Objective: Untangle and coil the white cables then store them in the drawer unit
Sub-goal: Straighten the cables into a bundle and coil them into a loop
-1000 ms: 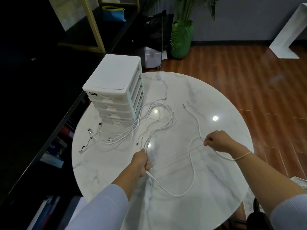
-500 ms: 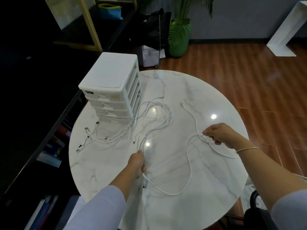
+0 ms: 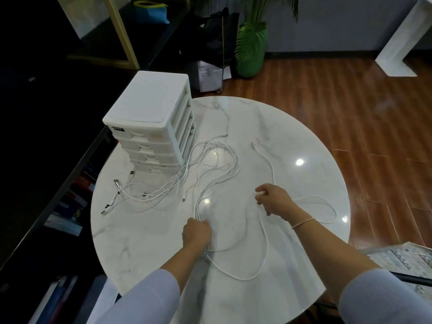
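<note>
A tangle of white cables (image 3: 187, 183) lies on the round marble table (image 3: 304, 136), right of and in front of the white drawer unit (image 3: 149, 127), whose drawers are shut. One long white cable (image 3: 264, 258) runs loose from the tangle toward me and hangs in a loop between my hands. My left hand (image 3: 196, 233) grips this cable near the table's middle front. My right hand (image 3: 273, 198) pinches the same cable further right, with a second loop (image 3: 327, 206) trailing past my wrist. The cable's free plug end (image 3: 253, 144) rests on the table.
Several USB plug ends (image 3: 117, 183) lie at the table's left edge. A dark shelf (image 3: 46, 136) stands close on the left. A green plant pot (image 3: 250, 52) and a small white box (image 3: 209, 77) stand on the wooden floor behind the table.
My right hand has moved left, toward my left hand, so the stretch of cable between them has gone slack. A loop now trails right of my wrist.
</note>
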Demonstrator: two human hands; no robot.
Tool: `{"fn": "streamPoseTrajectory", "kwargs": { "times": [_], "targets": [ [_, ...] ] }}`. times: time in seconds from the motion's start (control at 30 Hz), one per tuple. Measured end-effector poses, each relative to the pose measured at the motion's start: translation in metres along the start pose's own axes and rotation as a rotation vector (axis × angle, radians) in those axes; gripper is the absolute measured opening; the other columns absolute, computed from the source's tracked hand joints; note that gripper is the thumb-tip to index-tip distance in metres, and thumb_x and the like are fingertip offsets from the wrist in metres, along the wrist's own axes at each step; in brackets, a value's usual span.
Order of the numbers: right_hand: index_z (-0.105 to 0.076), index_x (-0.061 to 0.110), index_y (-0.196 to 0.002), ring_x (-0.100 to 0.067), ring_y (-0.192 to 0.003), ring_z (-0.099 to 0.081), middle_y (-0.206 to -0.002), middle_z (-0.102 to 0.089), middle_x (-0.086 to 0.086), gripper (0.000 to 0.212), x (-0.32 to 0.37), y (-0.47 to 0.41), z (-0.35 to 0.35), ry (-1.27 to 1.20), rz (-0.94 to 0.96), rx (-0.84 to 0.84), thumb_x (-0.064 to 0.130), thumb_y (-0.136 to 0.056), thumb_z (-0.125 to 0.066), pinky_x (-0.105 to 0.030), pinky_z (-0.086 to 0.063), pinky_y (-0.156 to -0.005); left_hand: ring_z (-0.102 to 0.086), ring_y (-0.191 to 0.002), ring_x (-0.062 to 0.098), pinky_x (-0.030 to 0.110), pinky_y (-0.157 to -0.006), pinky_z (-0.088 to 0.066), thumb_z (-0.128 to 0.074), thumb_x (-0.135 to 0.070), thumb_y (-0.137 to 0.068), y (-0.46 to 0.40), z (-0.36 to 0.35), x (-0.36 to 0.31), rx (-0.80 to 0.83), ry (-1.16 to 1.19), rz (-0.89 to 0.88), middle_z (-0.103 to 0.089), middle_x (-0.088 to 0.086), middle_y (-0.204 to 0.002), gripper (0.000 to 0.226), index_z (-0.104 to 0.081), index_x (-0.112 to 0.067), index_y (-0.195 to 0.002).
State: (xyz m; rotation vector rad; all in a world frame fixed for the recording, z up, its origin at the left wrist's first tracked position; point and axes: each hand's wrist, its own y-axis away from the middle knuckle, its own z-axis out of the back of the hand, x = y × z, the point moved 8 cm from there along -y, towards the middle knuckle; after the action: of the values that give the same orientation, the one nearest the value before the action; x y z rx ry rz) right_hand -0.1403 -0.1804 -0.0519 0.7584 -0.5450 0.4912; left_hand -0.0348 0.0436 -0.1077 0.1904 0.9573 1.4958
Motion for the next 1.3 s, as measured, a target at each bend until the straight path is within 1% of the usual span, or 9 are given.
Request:
{"fn": "streamPoseTrajectory", "kwargs": {
  "times": [0.13,0.3,0.4,0.5,0.57,0.73,0.9,1.03,1.3],
  "targets": [
    [-0.014,0.009,-0.148,-0.026,-0.072,-0.062,-0.098,-0.064,-0.018,0.077,-0.009,-0.008,-0.018,-0.01,-0.024,0.047,0.013,-0.086,-0.061,-0.03,-0.053,-0.062,-0.033,-0.128,0.029,0.037,-0.105,-0.033,-0.053,-0.039,-0.091,0.012,0.007,-0.015,-0.161,-0.256,-0.044,-0.034,0.015,-0.14,0.064,-0.031,-0.002,-0.137],
    [-0.038,0.002,-0.129,-0.033,-0.108,-0.057,-0.12,-0.056,-0.019,0.061,-0.033,0.005,-0.023,0.28,-0.106,-0.034,0.034,-0.085,-0.065,-0.038,-0.049,-0.087,-0.027,-0.131,0.026,0.031,-0.107,-0.026,-0.05,-0.032,-0.094,0.029,-0.001,-0.067,-0.213,-0.296,-0.394,-0.032,0.01,-0.143,0.054,-0.032,-0.009,-0.139],
    [-0.043,0.001,-0.12,-0.03,-0.112,-0.055,-0.121,-0.055,-0.017,0.054,-0.039,0.013,-0.045,0.35,-0.122,0.072,0.035,-0.085,-0.064,-0.031,-0.044,-0.086,-0.041,-0.122,0.021,0.028,-0.101,-0.036,-0.05,-0.023,-0.094,0.038,-0.027,-0.097,-0.04,-0.169,-0.547,-0.051,0.006,-0.126,0.031,-0.052,-0.012,-0.123],
    [-0.054,0.003,-0.094,-0.029,-0.11,-0.058,-0.121,-0.059,-0.017,0.012,-0.022,0.013,-0.049,0.511,-0.05,0.142,0.009,-0.094,-0.044,-0.03,-0.044,-0.089,-0.054,-0.113,0.021,0.027,-0.095,-0.044,-0.051,-0.024,-0.094,0.044,-0.057,-0.108,0.194,-0.105,-0.479,-0.059,0.007,-0.121,0.028,-0.056,-0.011,-0.118],
    [-0.055,0.006,-0.079,-0.027,-0.103,-0.064,-0.112,-0.066,-0.014,0.013,-0.016,0.013,-0.048,0.565,-0.038,0.198,0.002,-0.09,-0.048,-0.029,-0.047,-0.086,-0.055,-0.113,0.023,0.026,-0.093,-0.041,-0.045,-0.03,-0.097,0.045,-0.071,-0.114,0.301,-0.127,-0.413,-0.06,0.008,-0.122,0.033,-0.056,-0.009,-0.12],
    [-0.064,0.005,-0.08,-0.013,-0.046,-0.053,-0.06,-0.06,-0.004,0.01,-0.013,0.023,-0.034,-0.104,-0.052,0.369,-0.002,-0.082,-0.058,-0.023,-0.047,-0.05,-0.063,-0.078,0.025,0.034,-0.082,-0.049,-0.043,-0.031,-0.097,0.033,-0.068,-0.144,0.333,0.021,-0.36,-0.07,0.013,-0.089,0.036,-0.067,-0.008,-0.082],
    [-0.069,0.009,-0.07,-0.012,-0.048,-0.033,-0.059,-0.052,-0.003,0.011,-0.031,0.016,0.002,-0.673,-0.168,0.377,0.013,-0.076,-0.061,-0.023,-0.027,-0.05,-0.051,-0.059,0.015,0.026,-0.062,-0.046,-0.044,-0.022,-0.099,0.043,-0.06,-0.163,0.383,0.473,-0.316,-0.055,0.0,-0.062,0.026,-0.064,-0.013,-0.085],
    [-0.067,0.003,-0.1,-0.018,-0.067,-0.054,-0.083,-0.069,-0.01,0.066,-0.035,-0.002,0.016,-0.939,-0.293,0.285,0.06,-0.093,-0.034,-0.03,-0.04,-0.064,-0.042,-0.048,0.014,0.022,-0.048,-0.037,-0.039,-0.029,-0.1,0.061,-0.058,-0.168,0.374,0.396,-0.365,-0.046,0.001,-0.055,0.034,-0.059,-0.016,-0.076],
    [-0.056,0.009,-0.079,-0.008,-0.033,-0.05,-0.042,-0.058,0.002,0.034,0.005,-0.04,0.087,-1.103,-0.297,-0.022,0.02,-0.103,-0.034,-0.026,-0.039,-0.054,-0.029,-0.04,0.011,0.02,-0.041,-0.027,-0.04,-0.016,-0.096,0.094,-0.082,-0.152,0.669,0.238,-0.434,-0.036,0.001,-0.051,0.032,-0.058,-0.011,-0.07]
  ]
}}
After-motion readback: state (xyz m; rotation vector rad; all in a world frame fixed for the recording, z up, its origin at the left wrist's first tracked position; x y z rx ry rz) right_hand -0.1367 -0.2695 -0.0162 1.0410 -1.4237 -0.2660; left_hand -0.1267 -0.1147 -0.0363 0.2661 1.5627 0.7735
